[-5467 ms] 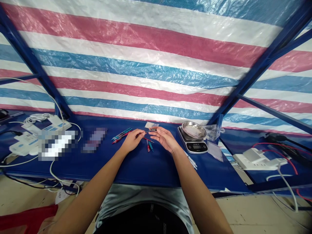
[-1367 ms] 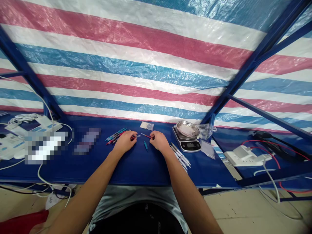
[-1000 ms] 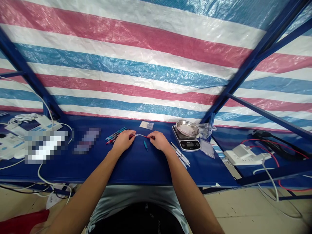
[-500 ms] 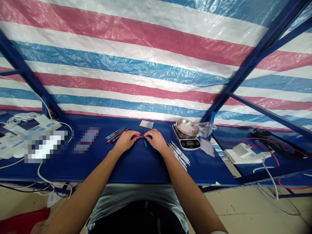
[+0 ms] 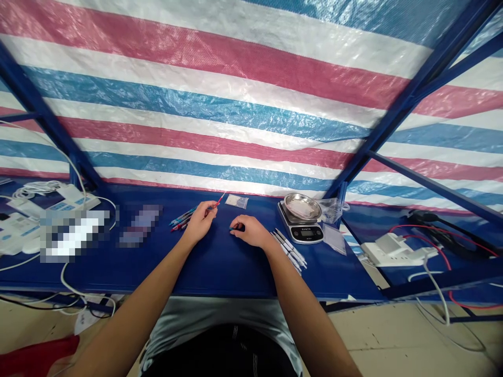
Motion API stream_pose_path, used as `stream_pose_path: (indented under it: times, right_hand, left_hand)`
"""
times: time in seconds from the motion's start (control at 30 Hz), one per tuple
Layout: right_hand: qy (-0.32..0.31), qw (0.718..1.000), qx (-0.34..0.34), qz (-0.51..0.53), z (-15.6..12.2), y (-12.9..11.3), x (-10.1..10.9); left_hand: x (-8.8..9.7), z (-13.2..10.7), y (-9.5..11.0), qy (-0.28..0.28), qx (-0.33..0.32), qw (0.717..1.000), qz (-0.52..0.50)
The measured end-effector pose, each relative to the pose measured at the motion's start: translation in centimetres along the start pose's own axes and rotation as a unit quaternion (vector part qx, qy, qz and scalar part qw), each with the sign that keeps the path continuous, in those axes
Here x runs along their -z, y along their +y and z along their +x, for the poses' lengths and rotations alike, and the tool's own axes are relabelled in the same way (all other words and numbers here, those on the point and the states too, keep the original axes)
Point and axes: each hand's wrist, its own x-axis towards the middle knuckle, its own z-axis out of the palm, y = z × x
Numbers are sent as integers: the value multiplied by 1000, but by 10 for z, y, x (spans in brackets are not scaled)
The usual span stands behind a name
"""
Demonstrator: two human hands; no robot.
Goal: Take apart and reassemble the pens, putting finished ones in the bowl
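The left grip (image 5: pixel 201 222) is holding a red pen piece (image 5: pixel 219 201) over the bench (image 5: pixel 220 267), tip pointing away; the right grip (image 5: pixel 250 230) is pinching a small blue piece (image 5: pixel 231 229). Soft, steady pinching is likely helping with such little parts.

Left forearm (image 5: pixel 146 306) and right forearm (image 5: pixel 308 301) are extended forward, angled inward. Left hand (image 5: pixel 201 222) is pointed away from the body, thumb and fingers pinched. Right hand (image 5: pixel 251 230) is curled, fingertips turned inward, well apart from the left.
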Motion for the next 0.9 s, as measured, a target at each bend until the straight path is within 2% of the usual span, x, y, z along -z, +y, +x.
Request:
stream_pose_path:
  times: [0.1, 0.27, 0.4, 0.47, 0.63, 0.9]
  right_hand:
    - [38, 997, -32, 66, 1, 3, 0]
    - [160, 956, -66, 237, 7, 2, 6]
    - [237, 940, -47, 240, 10, 0, 13]
    - [244, 937, -36, 247, 10, 2, 14]
    - [215, 935, -7, 280, 10, 7, 11]
    - [240, 929, -23, 280, 9, 1, 15]
  left_hand:
    - [2, -3, 9, -23, 2, 999, 26]
    - [4, -5, 15, -53, -83, 991, 86]
    - [3, -6, 17, -78, -110, 984, 114]
    - [2, -6, 18, -88, -117, 982, 123]
    - [1, -8, 19, -100, -132, 977, 130]
    - [2, -8, 21, -101, -129, 978, 128]
